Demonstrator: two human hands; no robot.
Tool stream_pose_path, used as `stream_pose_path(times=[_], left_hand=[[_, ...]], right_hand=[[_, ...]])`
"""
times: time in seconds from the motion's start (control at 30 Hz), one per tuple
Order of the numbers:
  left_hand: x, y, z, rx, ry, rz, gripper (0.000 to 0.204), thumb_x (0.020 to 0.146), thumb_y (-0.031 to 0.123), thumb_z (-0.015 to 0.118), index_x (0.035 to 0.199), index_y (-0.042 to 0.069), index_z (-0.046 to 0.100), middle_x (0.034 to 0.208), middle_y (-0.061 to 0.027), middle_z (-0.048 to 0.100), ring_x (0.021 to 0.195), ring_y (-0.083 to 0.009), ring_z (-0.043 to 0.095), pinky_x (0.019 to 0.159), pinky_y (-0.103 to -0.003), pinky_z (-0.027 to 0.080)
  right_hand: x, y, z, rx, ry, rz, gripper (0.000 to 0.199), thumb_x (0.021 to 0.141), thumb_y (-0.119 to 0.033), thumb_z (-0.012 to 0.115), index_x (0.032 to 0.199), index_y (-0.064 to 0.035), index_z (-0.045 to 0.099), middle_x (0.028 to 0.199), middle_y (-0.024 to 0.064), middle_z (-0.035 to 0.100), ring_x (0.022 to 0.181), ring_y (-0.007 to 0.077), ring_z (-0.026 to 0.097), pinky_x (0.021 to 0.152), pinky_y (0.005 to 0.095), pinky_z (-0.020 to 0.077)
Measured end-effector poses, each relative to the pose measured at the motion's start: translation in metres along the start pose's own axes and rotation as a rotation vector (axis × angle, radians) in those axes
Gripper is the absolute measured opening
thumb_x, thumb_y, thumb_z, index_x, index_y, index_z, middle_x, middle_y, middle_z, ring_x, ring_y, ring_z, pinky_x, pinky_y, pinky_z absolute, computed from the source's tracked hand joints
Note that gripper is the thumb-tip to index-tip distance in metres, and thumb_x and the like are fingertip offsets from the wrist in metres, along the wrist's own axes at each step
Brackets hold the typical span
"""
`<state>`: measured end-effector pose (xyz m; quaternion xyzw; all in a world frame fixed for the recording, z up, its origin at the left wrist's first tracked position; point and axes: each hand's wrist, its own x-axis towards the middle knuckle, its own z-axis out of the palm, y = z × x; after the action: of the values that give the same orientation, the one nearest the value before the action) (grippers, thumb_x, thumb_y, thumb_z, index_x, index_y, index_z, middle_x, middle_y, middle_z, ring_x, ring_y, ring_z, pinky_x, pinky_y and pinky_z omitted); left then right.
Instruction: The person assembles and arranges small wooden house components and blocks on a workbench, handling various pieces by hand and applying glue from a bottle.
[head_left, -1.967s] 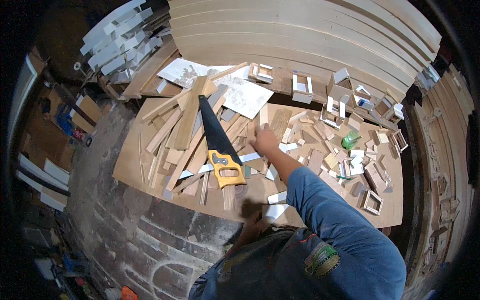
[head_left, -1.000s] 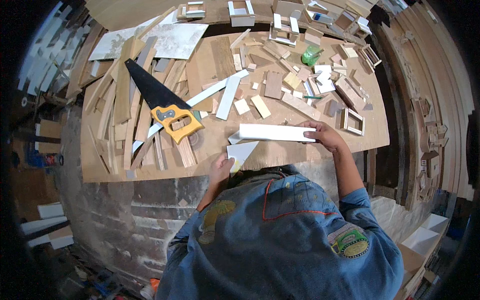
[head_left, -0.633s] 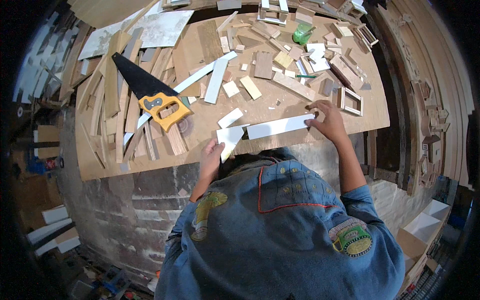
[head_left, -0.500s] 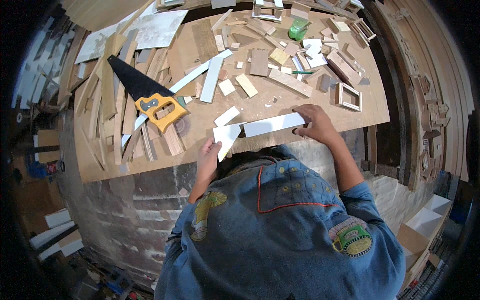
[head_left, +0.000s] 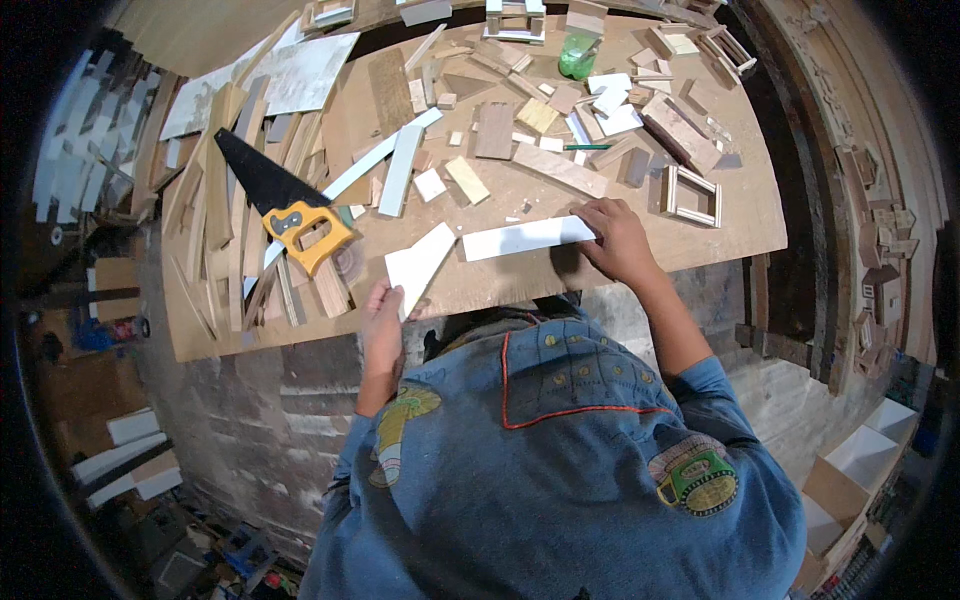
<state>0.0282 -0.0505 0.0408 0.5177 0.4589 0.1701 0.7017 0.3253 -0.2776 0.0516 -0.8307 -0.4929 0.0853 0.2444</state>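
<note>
My left hand (head_left: 383,318) pinches a white angled board piece (head_left: 428,268) at its lower end, close to the front edge of the workbench (head_left: 560,272). To its right, my right hand (head_left: 620,243) grips the right end of a long white strip (head_left: 522,238), thumb hidden beneath or behind it. A narrow gap separates the strip's left end from the angled piece. Left of my hands lies a handsaw (head_left: 275,180) with a black blade and yellow handle, resting on wood offcuts.
Long wooden strips (head_left: 222,190) are piled at the left. Two more white strips (head_left: 400,170) lie crossed beyond my hands. Wood blocks (head_left: 495,130), a green pencil (head_left: 587,148), a green plastic cup-like container (head_left: 578,55) and a small wooden frame (head_left: 691,196) spread across the bench.
The small white strip seen apart beyond the angled piece no longer shows separately. My left hand and the angled piece have moved left, and the right hand with the long strip slightly left.
</note>
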Motion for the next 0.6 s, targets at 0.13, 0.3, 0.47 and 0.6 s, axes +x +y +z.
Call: stream_pose_path(times=[0.13, 0.3, 0.47, 0.6], left_hand=[[0.003, 0.02, 0.021, -0.011, 0.126, 0.051, 0.018, 0.094, 0.013, 0.048, 0.107, 0.006, 0.057, 0.093, -0.0019, 0.063, 0.074, -0.0122, 0.061, 0.062, -0.023, 0.048], [0.023, 0.028, 0.063, 0.077, 0.13, 0.145, 0.019, 0.092, 0.01, 0.051, 0.109, 0.005, 0.058, 0.094, -0.0016, 0.062, 0.078, -0.0094, 0.058, 0.068, -0.024, 0.046], [0.037, 0.029, 0.126, 0.086, 0.086, 0.229, 0.018, 0.089, 0.007, 0.055, 0.106, 0.002, 0.06, 0.087, 0.0009, 0.061, 0.077, -0.0039, 0.053, 0.068, -0.019, 0.041], [0.051, 0.018, 0.156, 0.166, 0.072, 0.294, 0.019, 0.088, 0.005, 0.056, 0.106, 0.001, 0.061, 0.086, 0.0, 0.063, 0.074, -0.0034, 0.053, 0.065, -0.019, 0.041]], right_hand=[[0.0, 0.02, -0.008, 0.03, 0.041, -0.026, 0.047, 0.063, -0.007, 0.071, 0.11, -0.0111, 0.063, 0.104, 0.0111, 0.061, 0.097, 0.0332, 0.055, 0.085, 0.0413, 0.046], [-0.007, 0.04, -0.024, 0.149, 0.04, -0.064, 0.047, 0.064, -0.005, 0.071, 0.11, -0.0105, 0.062, 0.103, 0.0126, 0.061, 0.095, 0.0344, 0.056, 0.083, 0.0411, 0.0464], [-0.012, 0.068, -0.041, 0.271, 0.056, -0.067, 0.047, 0.065, -0.006, 0.071, 0.111, -0.0099, 0.063, 0.099, 0.0127, 0.061, 0.093, 0.0342, 0.057, 0.081, 0.04, 0.0479], [-0.02, 0.081, -0.075, 0.587, 0.025, 0.061, 0.034, 0.071, -0.002, 0.067, 0.105, -0.0067, 0.066, 0.096, 0.0135, 0.063, 0.088, 0.0273, 0.061, 0.076, 0.0337, 0.0497]])
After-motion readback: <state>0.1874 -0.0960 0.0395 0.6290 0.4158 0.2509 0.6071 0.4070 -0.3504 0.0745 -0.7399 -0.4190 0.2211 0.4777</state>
